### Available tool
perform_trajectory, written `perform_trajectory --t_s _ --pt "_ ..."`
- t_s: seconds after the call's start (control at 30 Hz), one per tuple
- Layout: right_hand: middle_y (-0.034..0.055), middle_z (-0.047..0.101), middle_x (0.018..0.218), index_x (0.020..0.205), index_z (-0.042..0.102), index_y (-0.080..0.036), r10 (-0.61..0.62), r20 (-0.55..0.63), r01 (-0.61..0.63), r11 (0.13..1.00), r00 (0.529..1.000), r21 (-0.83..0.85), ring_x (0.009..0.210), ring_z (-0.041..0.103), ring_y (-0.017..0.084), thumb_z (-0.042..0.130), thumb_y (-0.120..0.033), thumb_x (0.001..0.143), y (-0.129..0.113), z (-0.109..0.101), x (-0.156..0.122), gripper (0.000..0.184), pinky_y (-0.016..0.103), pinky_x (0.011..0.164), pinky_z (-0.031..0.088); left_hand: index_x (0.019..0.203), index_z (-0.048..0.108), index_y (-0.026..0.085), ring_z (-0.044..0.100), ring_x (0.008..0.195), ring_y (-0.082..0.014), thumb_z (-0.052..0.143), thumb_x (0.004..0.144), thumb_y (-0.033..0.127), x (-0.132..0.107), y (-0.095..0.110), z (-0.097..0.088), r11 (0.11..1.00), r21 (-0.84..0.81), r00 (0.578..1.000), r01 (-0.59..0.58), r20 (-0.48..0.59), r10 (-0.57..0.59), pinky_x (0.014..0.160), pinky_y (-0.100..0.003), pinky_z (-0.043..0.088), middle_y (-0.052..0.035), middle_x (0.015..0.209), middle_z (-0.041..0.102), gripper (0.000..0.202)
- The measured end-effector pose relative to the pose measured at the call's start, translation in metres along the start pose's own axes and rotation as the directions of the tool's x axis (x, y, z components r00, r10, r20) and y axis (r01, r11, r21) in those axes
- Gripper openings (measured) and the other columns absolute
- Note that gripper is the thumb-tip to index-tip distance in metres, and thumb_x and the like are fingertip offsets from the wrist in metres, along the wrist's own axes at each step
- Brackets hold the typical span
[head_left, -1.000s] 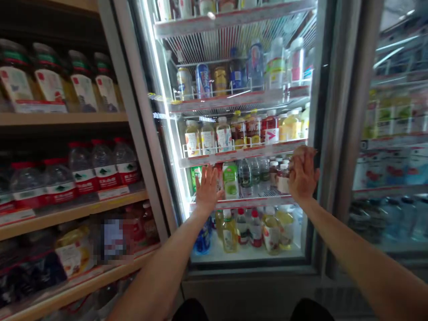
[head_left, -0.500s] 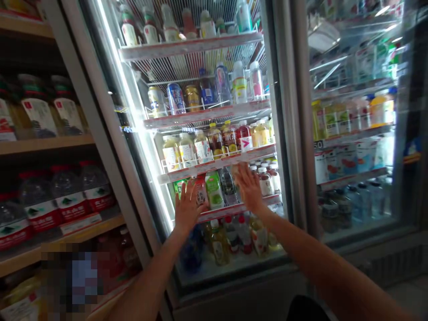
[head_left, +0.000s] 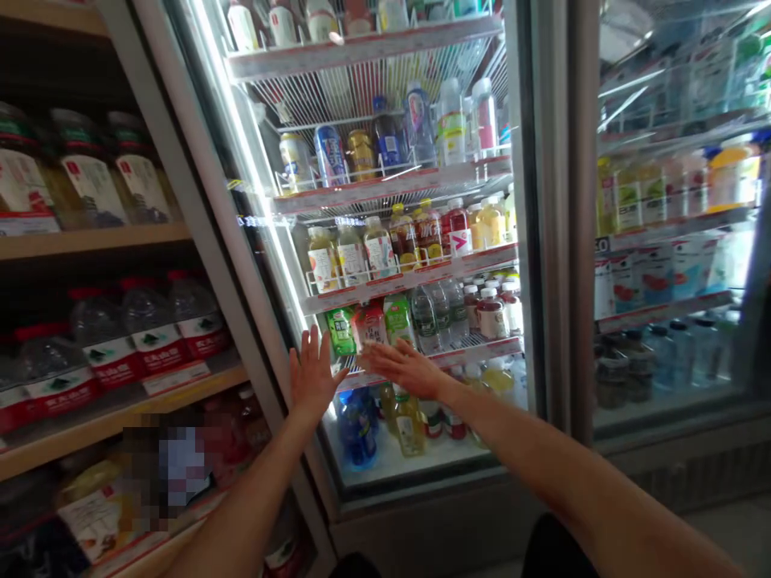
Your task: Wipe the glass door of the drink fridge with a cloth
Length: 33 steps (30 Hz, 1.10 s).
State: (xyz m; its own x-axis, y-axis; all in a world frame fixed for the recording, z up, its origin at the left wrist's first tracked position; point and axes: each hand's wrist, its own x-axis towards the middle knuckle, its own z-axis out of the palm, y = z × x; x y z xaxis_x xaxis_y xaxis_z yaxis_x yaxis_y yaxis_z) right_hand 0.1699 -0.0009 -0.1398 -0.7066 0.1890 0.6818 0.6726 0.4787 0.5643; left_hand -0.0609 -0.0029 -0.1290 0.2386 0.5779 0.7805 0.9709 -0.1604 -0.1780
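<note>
My left hand (head_left: 312, 376) is raised with its fingers spread, in front of the lower left side of a lit drinks fridge (head_left: 361, 514). It holds nothing. To its right, my right hand (head_left: 409, 369) reaches across, palm down and fingers stretched out, also holding nothing. Behind the hands, on a lower shelf, stand a green carton (head_left: 341, 331), a red carton (head_left: 369, 321) and another green carton (head_left: 397, 319). Clear bottles (head_left: 425, 317) are beside them. Whether either hand touches the fridge glass I cannot tell.
On the left, wooden shelves (head_left: 96, 241) hold red-capped water bottles (head_left: 144, 321) and juice bottles (head_left: 90, 181). A metal door frame (head_left: 557, 241) divides the fridge from a second drinks fridge (head_left: 680, 433) on the right. Blue bottles (head_left: 358, 429) stand at the fridge bottom.
My right hand has swung left and down from before the clear bottles to below the cartons. My left hand has moved slightly left. The view has shifted, so the fridge sits further right.
</note>
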Motion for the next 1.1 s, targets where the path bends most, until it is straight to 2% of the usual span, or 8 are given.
perform_trajectory --t_s 0.07,0.2,0.27,0.47,0.67,0.87,0.97,1.1 --pt "0.0009 0.033 0.148 0.138 0.035 -0.025 -0.035 -0.015 0.035 0.999 0.999 -0.005 0.14 0.02 0.017 0.037 -0.013 0.089 -0.003 0.004 0.005 0.051 0.045 0.111 0.024 0.143 0.023 0.014 0.015 0.14 -0.0309 0.053 0.082 0.04 -0.001 -0.006 0.0 1.0 0.012 1.0 -0.002 0.008 0.002 0.108 -0.056 0.023 -0.0174 0.15 0.019 0.073" --pt "0.0037 0.03 0.149 0.14 0.032 -0.024 0.283 -0.099 -0.286 0.958 0.954 -0.015 0.141 0.016 0.021 0.036 -0.016 0.091 0.012 0.002 0.043 0.05 0.053 0.113 0.013 0.142 0.024 0.012 0.013 0.14 -0.031 0.056 0.081 0.039 -0.003 -0.013 0.004 1.0 0.007 1.0 -0.003 0.006 0.003 0.109 -0.056 0.021 -0.0176 0.151 0.017 0.074" --pt "0.0033 0.03 0.149 0.14 0.034 -0.024 0.327 -0.088 -0.328 0.945 0.941 -0.003 0.142 0.012 0.022 0.038 -0.016 0.09 0.007 0.003 0.045 0.051 0.052 0.114 0.01 0.141 0.026 0.01 0.014 0.14 -0.0309 0.057 0.08 0.038 -0.007 -0.014 0.005 1.0 0.015 1.0 0.008 0.01 -0.008 0.109 -0.055 0.02 -0.0187 0.15 0.017 0.074" --pt "0.0013 0.033 0.148 0.139 0.035 -0.023 -0.019 0.03 0.019 1.0 0.999 0.022 0.141 0.016 0.016 0.036 -0.009 0.088 -0.029 0.015 0.009 0.052 0.044 0.112 0.022 0.139 0.032 0.008 0.021 0.138 -0.0314 0.055 0.082 0.038 -0.017 -0.02 0.004 0.997 0.06 0.998 -0.049 0.053 0.046 0.109 -0.054 0.023 -0.0196 0.149 0.022 0.068" --pt "0.0041 0.025 0.151 0.141 0.031 -0.023 0.337 -0.06 -0.336 0.942 0.94 0.018 0.142 0.01 0.023 0.038 -0.014 0.089 -0.011 0.014 0.055 0.053 0.054 0.113 0.01 0.143 0.022 0.011 0.015 0.139 -0.0306 0.05 0.085 0.04 -0.019 -0.023 0.009 0.999 0.021 0.999 -0.043 0.026 0.042 0.109 -0.056 0.021 -0.019 0.15 0.017 0.07" --pt "0.0026 0.031 0.149 0.137 0.037 -0.021 -0.059 0.009 0.059 0.998 0.998 0.02 0.141 0.016 0.018 0.042 -0.009 0.085 -0.044 0.027 -0.013 0.054 0.046 0.111 0.023 0.139 0.031 0.009 0.018 0.139 -0.0315 0.056 0.082 0.036 -0.022 -0.023 0.001 0.998 0.036 0.998 -0.046 0.052 0.044 0.109 -0.054 0.022 -0.0188 0.15 0.02 0.068" --pt "0.0041 0.03 0.149 0.14 0.032 -0.023 0.106 -0.018 -0.106 0.994 0.994 0.011 0.141 0.015 0.018 0.043 -0.009 0.085 -0.025 0.023 -0.009 0.058 0.047 0.113 0.017 0.14 0.031 0.01 0.017 0.139 -0.0313 0.057 0.081 0.037 -0.018 -0.014 -0.001 0.999 0.022 0.999 -0.036 0.038 0.035 0.109 -0.054 0.022 -0.0186 0.149 0.021 0.069" --pt "0.0047 0.032 0.148 0.138 0.036 -0.023 0.345 -0.125 -0.35 0.936 0.93 -0.024 0.142 0.011 0.02 0.041 -0.015 0.089 -0.003 0.016 0.002 0.05 0.051 0.114 0.003 0.14 0.029 0.012 0.017 0.139 -0.0297 0.056 0.082 0.037 -0.012 0.01 0.0 0.997 -0.016 0.996 -0.077 0.036 0.078 0.109 -0.053 0.023 -0.0173 0.15 0.021 0.069"
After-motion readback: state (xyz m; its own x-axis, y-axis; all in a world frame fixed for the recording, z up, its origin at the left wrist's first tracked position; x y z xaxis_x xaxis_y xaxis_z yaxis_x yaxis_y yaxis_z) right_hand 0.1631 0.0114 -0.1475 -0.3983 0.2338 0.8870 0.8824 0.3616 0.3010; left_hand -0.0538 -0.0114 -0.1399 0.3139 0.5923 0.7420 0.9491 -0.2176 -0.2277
